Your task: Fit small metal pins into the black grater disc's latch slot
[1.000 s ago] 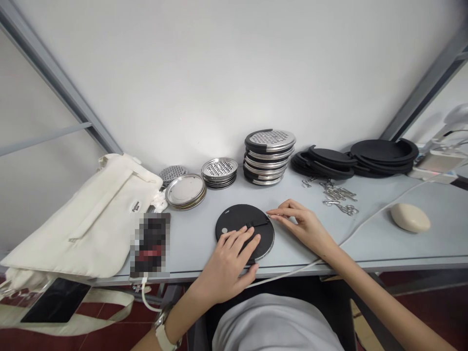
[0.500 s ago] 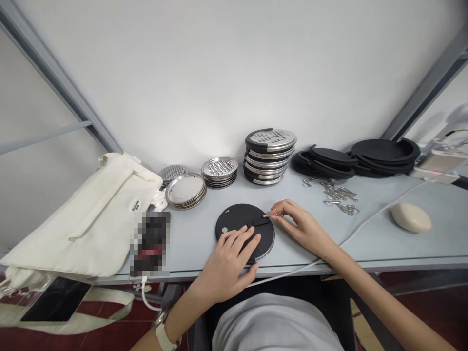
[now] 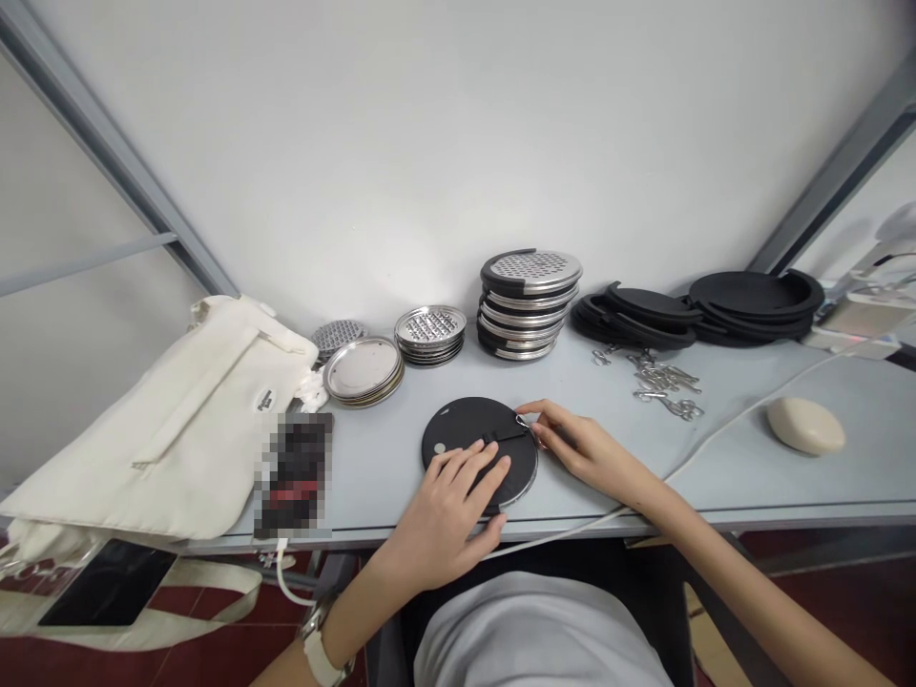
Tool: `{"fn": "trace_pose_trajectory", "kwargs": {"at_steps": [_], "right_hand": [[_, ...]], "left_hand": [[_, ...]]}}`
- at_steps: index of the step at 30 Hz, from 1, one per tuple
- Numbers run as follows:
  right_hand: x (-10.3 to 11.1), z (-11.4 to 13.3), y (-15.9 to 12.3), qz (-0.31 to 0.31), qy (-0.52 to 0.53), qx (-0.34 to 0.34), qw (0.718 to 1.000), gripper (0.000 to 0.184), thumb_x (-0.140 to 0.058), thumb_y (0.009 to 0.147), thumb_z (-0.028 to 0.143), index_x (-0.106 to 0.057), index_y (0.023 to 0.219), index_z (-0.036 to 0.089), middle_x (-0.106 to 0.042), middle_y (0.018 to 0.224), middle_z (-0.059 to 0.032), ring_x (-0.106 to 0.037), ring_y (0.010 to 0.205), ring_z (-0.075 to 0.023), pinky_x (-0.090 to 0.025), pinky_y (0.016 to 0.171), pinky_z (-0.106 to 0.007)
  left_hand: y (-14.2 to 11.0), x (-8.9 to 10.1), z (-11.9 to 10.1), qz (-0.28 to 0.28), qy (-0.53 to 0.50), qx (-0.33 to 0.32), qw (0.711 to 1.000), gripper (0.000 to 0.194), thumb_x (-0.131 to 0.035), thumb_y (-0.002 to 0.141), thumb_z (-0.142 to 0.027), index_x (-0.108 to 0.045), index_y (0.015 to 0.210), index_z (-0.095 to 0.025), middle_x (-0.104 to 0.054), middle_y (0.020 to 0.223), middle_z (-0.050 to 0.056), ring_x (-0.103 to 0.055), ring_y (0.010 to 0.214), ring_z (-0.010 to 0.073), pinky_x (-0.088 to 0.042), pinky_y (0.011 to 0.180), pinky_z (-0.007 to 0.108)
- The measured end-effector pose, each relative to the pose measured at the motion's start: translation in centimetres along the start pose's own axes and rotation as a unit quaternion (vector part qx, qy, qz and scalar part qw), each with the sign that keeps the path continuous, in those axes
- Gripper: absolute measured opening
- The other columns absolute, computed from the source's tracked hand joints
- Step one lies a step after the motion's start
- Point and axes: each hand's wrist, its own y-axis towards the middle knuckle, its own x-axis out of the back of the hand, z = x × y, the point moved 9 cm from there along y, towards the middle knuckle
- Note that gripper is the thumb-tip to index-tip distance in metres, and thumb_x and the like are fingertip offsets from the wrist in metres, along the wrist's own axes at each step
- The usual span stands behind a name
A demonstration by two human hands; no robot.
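Observation:
A round black disc (image 3: 458,426) with a metal rim showing at its lower right lies on the table near the front edge. My left hand (image 3: 458,501) rests flat across its lower part, fingers spread. At the disc's upper right edge, my right hand (image 3: 572,444) pinches a small silver metal clasp (image 3: 523,422), which touches the disc beside a narrow slot. The fingertips hide part of the clasp. Several similar loose metal clasps (image 3: 665,382) lie to the right, behind my right hand.
Behind the disc rises a stack of round graters (image 3: 530,272) in black holders. Left of it are grater plates (image 3: 429,327) and plain metal discs (image 3: 364,369); right, black holders (image 3: 755,296). A white bag (image 3: 164,429), a cream rounded object (image 3: 805,426) and a white cable (image 3: 744,408) are nearby.
The metal clasp in my right hand has turned from pointing leftward over the disc to lying at its edge, and the right fingers have shifted slightly. My left hand has stayed put.

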Motion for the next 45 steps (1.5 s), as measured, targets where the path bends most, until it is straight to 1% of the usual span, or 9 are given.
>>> {"fn": "trace_pose_trajectory", "kwargs": {"at_steps": [2, 6, 9, 15, 20, 27, 38, 45], "right_hand": [[-0.01, 0.11, 0.01, 0.004, -0.003, 0.005, 1.0, 0.032, -0.036, 0.099, 0.034, -0.053, 0.122, 0.02, -0.06, 0.072, -0.001, -0.056, 0.064, -0.0175, -0.047, 0.064, -0.029], [-0.01, 0.16, -0.01, 0.009, -0.01, 0.002, 1.0, 0.031, -0.036, 0.099, 0.035, -0.056, 0.117, 0.02, -0.059, 0.068, 0.0001, -0.053, 0.06, -0.0164, -0.046, 0.061, -0.028], [-0.1, 0.17, -0.03, 0.012, -0.015, 0.001, 1.0, 0.029, -0.039, 0.098, 0.035, -0.056, 0.116, 0.019, -0.056, 0.066, 0.0016, -0.052, 0.059, -0.0154, -0.044, 0.059, -0.026], [-0.12, 0.19, -0.03, 0.0, -0.028, 0.017, 0.999, 0.026, -0.044, 0.096, 0.034, -0.056, 0.115, 0.019, -0.059, 0.072, -0.0002, -0.058, 0.066, -0.0165, -0.047, 0.065, -0.027], [-0.03, 0.18, 0.01, 0.0, -0.04, 0.016, 0.999, 0.024, -0.044, 0.097, 0.033, -0.057, 0.113, 0.02, -0.062, 0.075, -0.0025, -0.059, 0.067, -0.0175, -0.048, 0.063, -0.028], [0.09, 0.25, 0.05, 0.002, -0.044, 0.015, 0.999, 0.024, -0.044, 0.096, 0.033, -0.058, 0.111, 0.021, -0.061, 0.069, -0.0006, -0.059, 0.062, -0.0171, -0.047, 0.061, -0.028], [0.03, 0.15, 0.04, 0.008, -0.04, 0.005, 0.999, 0.024, -0.045, 0.096, 0.035, -0.057, 0.111, 0.021, -0.065, 0.071, -0.0011, -0.062, 0.064, -0.0173, -0.048, 0.064, -0.028], [0.06, 0.14, 0.06, 0.001, -0.04, 0.008, 0.999, 0.022, -0.046, 0.095, 0.034, -0.058, 0.11, 0.021, -0.065, 0.069, -0.0006, -0.061, 0.062, -0.017, -0.048, 0.061, -0.028]], "left_hand": [[-0.01, -0.01, -0.01, -0.001, 0.0, -0.001, 1.0, 0.052, -0.046, 0.093, -0.028, -0.039, 0.143, -0.015, -0.04, 0.148, 0.012, -0.033, 0.138, 0.0261, -0.033, 0.108, 0.045], [0.0, 0.01, -0.01, -0.001, 0.0, 0.001, 1.0, 0.051, -0.046, 0.094, -0.029, -0.04, 0.143, -0.015, -0.04, 0.148, 0.011, -0.033, 0.138, 0.0253, -0.032, 0.109, 0.045], [0.02, 0.0, -0.02, 0.003, 0.001, 0.002, 1.0, 0.052, -0.047, 0.094, -0.029, -0.039, 0.143, -0.015, -0.04, 0.149, 0.01, -0.032, 0.138, 0.0249, -0.031, 0.109, 0.044], [0.05, -0.06, -0.01, 0.008, 0.002, 0.0, 1.0, 0.052, -0.046, 0.094, -0.028, -0.038, 0.143, -0.015, -0.039, 0.149, 0.011, -0.032, 0.138, 0.026, -0.032, 0.109, 0.045], [0.04, 0.18, -0.09, -0.004, 0.002, -0.002, 1.0, 0.053, -0.048, 0.093, -0.028, -0.039, 0.143, -0.015, -0.042, 0.147, 0.012, -0.035, 0.137, 0.0258, -0.034, 0.108, 0.045], [0.08, 0.18, -0.05, -0.006, 0.004, -0.003, 1.0, 0.053, -0.049, 0.092, -0.028, -0.04, 0.143, -0.015, -0.043, 0.146, 0.012, -0.035, 0.137, 0.0257, -0.035, 0.108, 0.045], [0.03, 0.19, -0.07, -0.003, 0.005, -0.003, 1.0, 0.053, -0.049, 0.092, -0.028, -0.039, 0.143, -0.015, -0.042, 0.147, 0.012, -0.034, 0.137, 0.0252, -0.033, 0.109, 0.045], [0.04, 0.23, -0.05, -0.007, 0.005, -0.002, 1.0, 0.053, -0.049, 0.093, -0.029, -0.04, 0.143, -0.016, -0.043, 0.146, 0.012, -0.034, 0.137, 0.0253, -0.034, 0.109, 0.044]]}}
